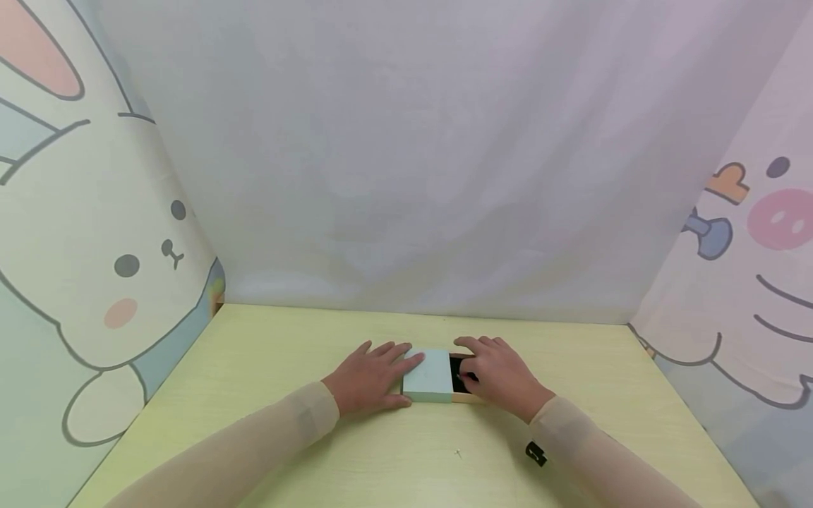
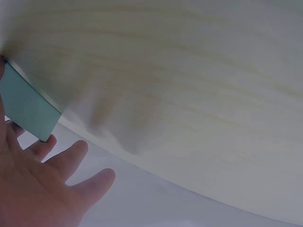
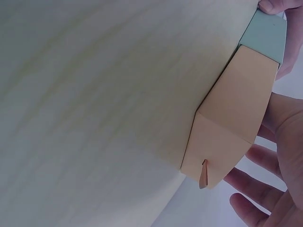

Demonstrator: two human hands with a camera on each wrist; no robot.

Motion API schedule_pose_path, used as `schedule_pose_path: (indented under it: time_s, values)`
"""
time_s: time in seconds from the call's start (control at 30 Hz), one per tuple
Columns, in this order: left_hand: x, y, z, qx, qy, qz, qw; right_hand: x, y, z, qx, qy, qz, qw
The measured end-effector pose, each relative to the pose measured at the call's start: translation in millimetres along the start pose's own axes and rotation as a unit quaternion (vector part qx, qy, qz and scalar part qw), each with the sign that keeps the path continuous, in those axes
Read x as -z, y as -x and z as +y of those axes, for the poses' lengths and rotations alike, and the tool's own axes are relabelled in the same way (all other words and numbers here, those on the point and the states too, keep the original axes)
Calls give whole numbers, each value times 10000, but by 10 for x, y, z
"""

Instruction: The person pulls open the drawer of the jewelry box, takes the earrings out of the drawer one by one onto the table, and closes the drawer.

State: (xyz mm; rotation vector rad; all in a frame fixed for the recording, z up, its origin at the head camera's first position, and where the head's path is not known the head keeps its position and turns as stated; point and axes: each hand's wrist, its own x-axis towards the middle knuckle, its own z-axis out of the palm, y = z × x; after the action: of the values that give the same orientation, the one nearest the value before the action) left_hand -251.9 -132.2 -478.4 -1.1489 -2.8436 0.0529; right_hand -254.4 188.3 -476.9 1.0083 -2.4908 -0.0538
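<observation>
A drawer-style box lies on the table, its mint-green sleeve (image 1: pixel 428 372) at left and its peach drawer (image 3: pixel 239 94) pulled partly out to the right. The drawer's inside (image 1: pixel 456 374) is black, and a small ribbon tab (image 3: pixel 203 175) sticks out of its end. My left hand (image 1: pixel 371 377) rests on the sleeve's left end, fingers spread, thumb at the near side. Over the open drawer, my right hand (image 1: pixel 502 374) brings thumb and a finger together on a small bright piece (image 1: pixel 459 376), too small to identify; another finger reaches over the far wall.
A tiny pale thing (image 1: pixel 457 451) lies on the light wooden table (image 1: pixel 381 458) in front of the box. Next to the right sleeve is a small black object (image 1: pixel 536 453). A pale curtain (image 1: pixel 406 176) stands behind the table, with cartoon-printed cloth at both sides.
</observation>
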Motion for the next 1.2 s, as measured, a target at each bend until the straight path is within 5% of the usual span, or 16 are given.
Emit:
schedule_pose_path:
  time_s: [0.8,1.2]
  values:
    - [-77,-32,-20,17,-133,-46,9999,-50,28,28,131,109,277,9995]
    - [-4,5,-8,-31,-93,0,10000,-70,13,47,241,168,541,9981]
